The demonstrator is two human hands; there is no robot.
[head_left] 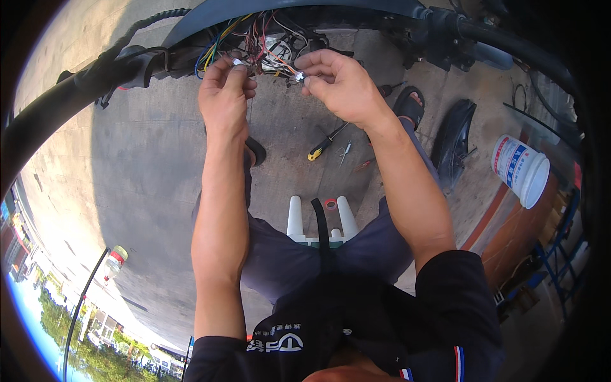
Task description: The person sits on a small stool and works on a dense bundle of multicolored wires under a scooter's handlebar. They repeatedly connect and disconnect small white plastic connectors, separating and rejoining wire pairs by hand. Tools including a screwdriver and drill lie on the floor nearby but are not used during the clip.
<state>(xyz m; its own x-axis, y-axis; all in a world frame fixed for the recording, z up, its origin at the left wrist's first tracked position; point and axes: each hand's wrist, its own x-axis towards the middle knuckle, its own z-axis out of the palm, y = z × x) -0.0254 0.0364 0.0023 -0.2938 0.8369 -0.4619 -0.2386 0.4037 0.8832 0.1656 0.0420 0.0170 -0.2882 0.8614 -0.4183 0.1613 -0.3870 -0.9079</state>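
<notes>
My left hand (227, 86) pinches a small white wire connector (238, 62) between thumb and fingers. A second white connector (299, 76), with thin wires running from it, is gripped by the fingertips of my right hand (337, 83). The two connectors are apart. Around and behind them hangs a tangled wiring bundle (262, 41) in several colours, coming out below a dark curved panel (305, 11). Yellow, green and blue wires (215, 48) pass close to my left hand. Where each wire ends is hidden in the tangle.
Black handlebars (60, 124) arch across both sides. On the paved ground lie a yellow-and-black screwdriver (321, 148), a small metal tool (344, 153) and a black curved part (454, 143). A red tape roll (330, 204) is near the white stool (295, 219). A white bucket (522, 169) is at right.
</notes>
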